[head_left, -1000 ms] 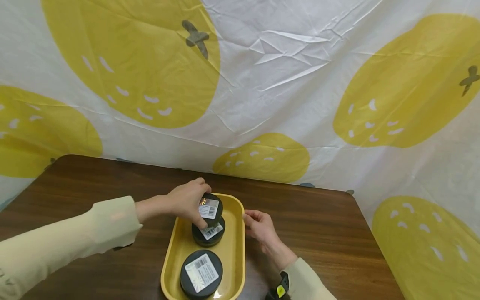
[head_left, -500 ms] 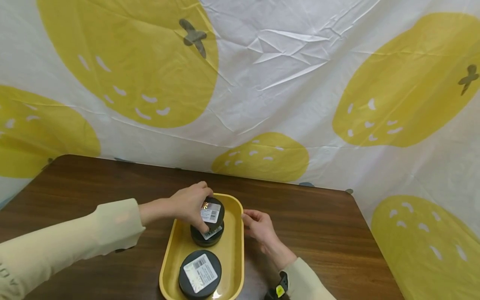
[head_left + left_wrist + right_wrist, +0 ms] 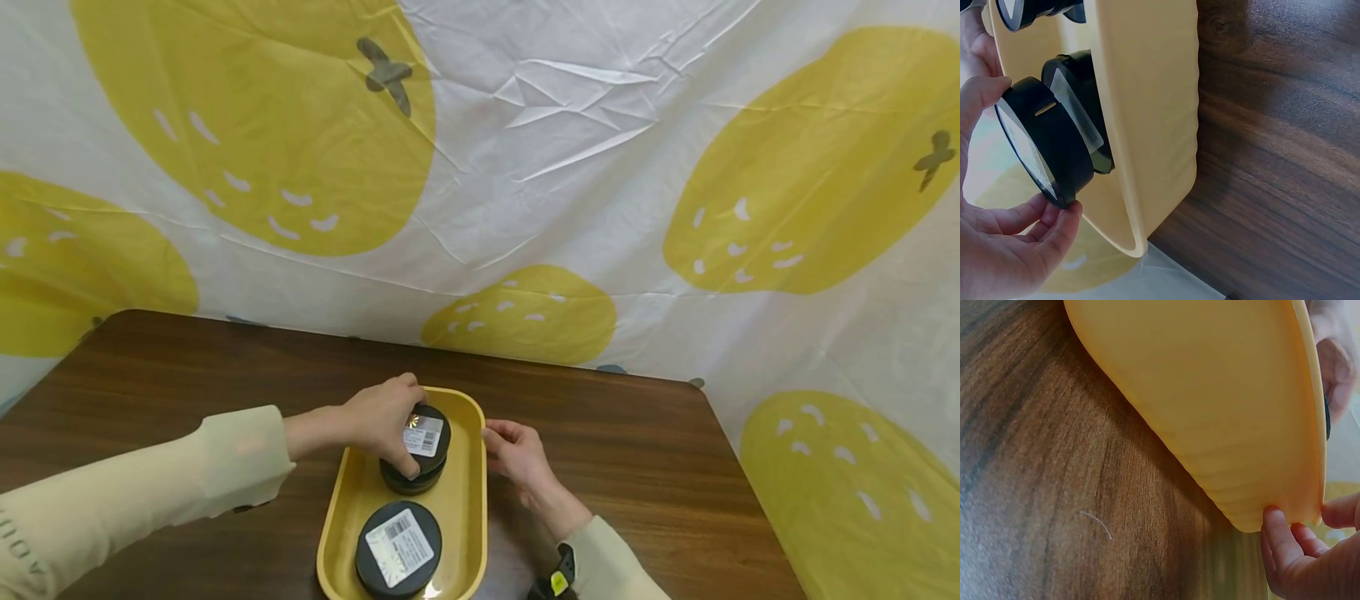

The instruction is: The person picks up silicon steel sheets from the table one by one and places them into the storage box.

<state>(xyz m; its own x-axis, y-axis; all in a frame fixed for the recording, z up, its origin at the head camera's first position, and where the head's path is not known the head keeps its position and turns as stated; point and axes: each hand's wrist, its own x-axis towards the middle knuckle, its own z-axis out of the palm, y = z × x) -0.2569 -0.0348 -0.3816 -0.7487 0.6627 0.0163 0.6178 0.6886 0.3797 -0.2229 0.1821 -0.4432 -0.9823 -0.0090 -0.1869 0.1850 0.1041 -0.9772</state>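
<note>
My left hand [image 3: 375, 421] grips a round black container [image 3: 431, 435] with a white barcode label on top, thumb and fingers spread around its sides. Directly beneath is a second black container [image 3: 416, 483], mostly covered in the head view; the left wrist view shows the held one tilted against it. Both are within a deep yellow tray [image 3: 465, 517]. Nearer the body, a third black container [image 3: 397, 550], label upward, sits in the same tray. At the tray's right side, my right hand [image 3: 525, 462] pinches the rim, thumb on the edge and fingers against the outer wall [image 3: 1210, 381].
The tray stands on a dark brown wooden table [image 3: 622, 475]. Behind the table hangs a white cloth [image 3: 570, 208] printed with large yellow fruit. A black band with a yellow face [image 3: 560, 581] is at the right wrist.
The left hand has lowered the held black container slightly toward the body, so it now covers most of the one beneath. The right hand keeps its place at the tray's rim.
</note>
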